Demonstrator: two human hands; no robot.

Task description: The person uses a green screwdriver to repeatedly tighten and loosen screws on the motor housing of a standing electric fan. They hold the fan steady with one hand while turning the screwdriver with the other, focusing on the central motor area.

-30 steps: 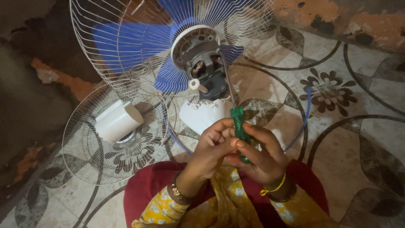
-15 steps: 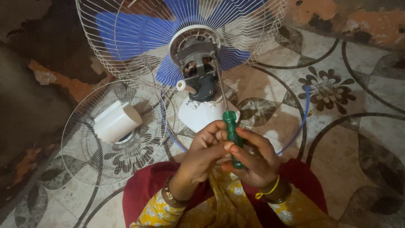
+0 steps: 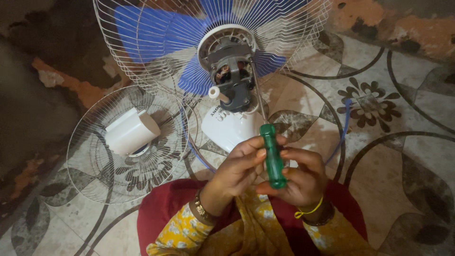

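While both hands grip, screwdriver green-handled, long-shafted.

Head cam, steep downward, close above hands

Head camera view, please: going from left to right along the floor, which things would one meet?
Loose wire fan guard → white motor cover lying on it → left hand → green-handled screwdriver → right hand → blue cable.
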